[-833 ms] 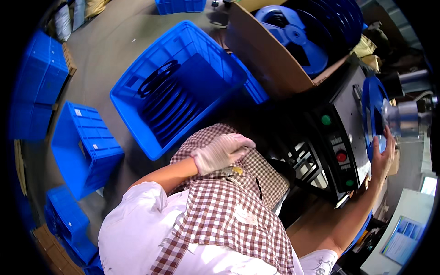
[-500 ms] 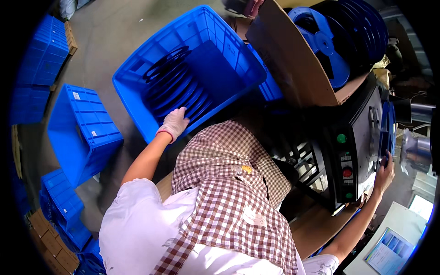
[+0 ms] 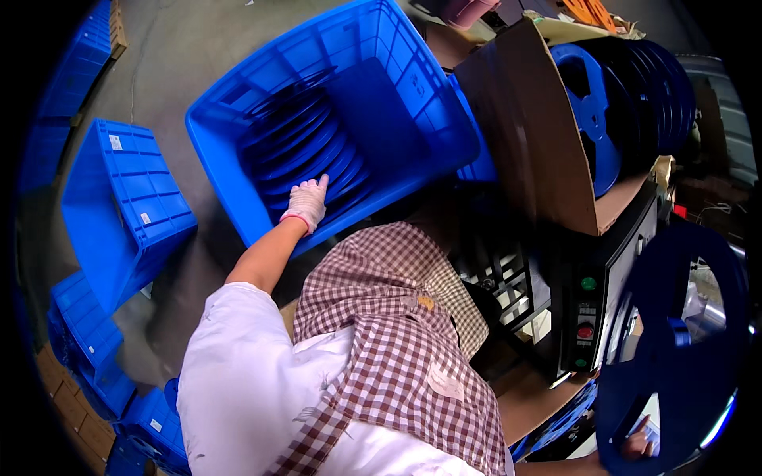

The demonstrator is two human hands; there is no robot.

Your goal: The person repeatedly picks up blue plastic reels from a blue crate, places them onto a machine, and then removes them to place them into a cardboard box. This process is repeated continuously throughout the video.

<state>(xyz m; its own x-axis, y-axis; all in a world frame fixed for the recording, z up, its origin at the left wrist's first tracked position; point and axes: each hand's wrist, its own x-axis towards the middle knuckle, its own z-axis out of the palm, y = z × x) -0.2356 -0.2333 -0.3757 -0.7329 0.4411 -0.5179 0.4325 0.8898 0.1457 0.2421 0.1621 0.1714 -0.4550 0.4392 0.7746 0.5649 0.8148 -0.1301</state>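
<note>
Blue reels [image 3: 305,151] stand on edge in a blue crate [image 3: 238,182], under the gloved left hand [image 3: 305,205].
Its fingers lie flat, gripping nothing; next, probably, closing on one rim. Right hand [image 3: 635,444] grips another reel [image 3: 675,357].

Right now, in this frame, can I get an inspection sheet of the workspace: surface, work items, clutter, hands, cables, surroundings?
Surface: grey concrete floor.
Work items: blue crate with dark blue reels standing on edge; large blue reel.
Clutter: upturned blue crates; cardboard box of reels.
Hands: gloved left hand on the reels in the crate; right hand grips the large reel's lower rim.
Cables: nothing seen.
Surroundings: black machine with buttons.
</note>
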